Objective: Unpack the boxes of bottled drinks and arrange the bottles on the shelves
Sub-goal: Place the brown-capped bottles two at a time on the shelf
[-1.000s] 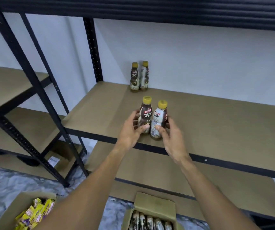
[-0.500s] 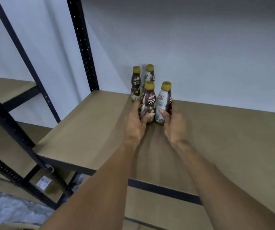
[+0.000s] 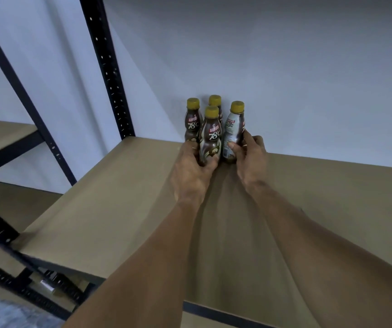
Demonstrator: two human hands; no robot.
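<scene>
On shelf point(image 3: 119, 209), left hand point(image 3: 190, 172) grips dark bottle point(image 3: 212, 138), right hand point(image 3: 252, 159) pale bottle point(image 3: 233, 129) (upright).

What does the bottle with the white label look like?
The white-label bottle is small, plastic-looking, with a yellow cap and a pale wrap over dark sides. It stands nearly upright at the back of the tan shelf by the wall. The right hand grips its lower half; a dark-label bottle stands close beside it.

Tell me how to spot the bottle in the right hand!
Find the brown shelf against the white wall, where four yellow-capped bottles cluster at the back. The right hand grips the rightmost bottle. Its label is pale; the two visible labels beside it are dark brown.
</scene>
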